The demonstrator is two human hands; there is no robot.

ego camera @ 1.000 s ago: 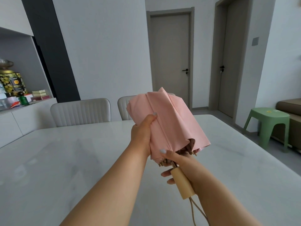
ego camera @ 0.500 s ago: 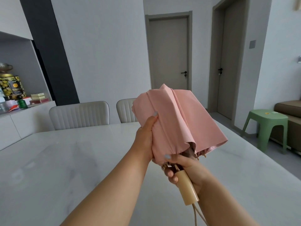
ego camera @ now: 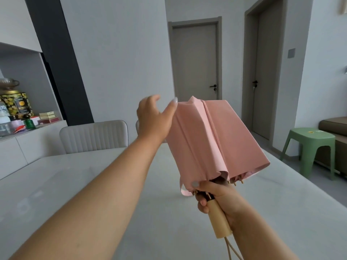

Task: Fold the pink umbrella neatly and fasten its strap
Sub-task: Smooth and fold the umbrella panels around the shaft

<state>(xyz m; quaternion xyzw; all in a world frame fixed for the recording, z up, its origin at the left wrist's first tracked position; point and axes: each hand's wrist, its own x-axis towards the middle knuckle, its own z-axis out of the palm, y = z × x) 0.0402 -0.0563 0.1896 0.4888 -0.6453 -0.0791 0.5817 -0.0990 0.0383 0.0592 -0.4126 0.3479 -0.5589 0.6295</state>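
Count of items on view, by kind. One pink umbrella (ego camera: 216, 139), collapsed, with one wooden handle (ego camera: 219, 220) and one looped cord (ego camera: 231, 248) hanging from the handle's end. Two hands: one left hand (ego camera: 152, 119), one right hand (ego camera: 216, 196). One white marble-look table (ego camera: 93, 184). Two padded chairs: one in full view (ego camera: 93, 136), one mostly hidden behind the left hand (ego camera: 137, 126). Two closed grey doors: one facing (ego camera: 195, 61), one on the right (ego camera: 264, 72). One green plastic stool (ego camera: 309, 147). One brown sofa (ego camera: 334, 126), partly in frame. One patterned tin (ego camera: 16, 105) on the shelf; the remaining shelf clutter is too small to count reliably.
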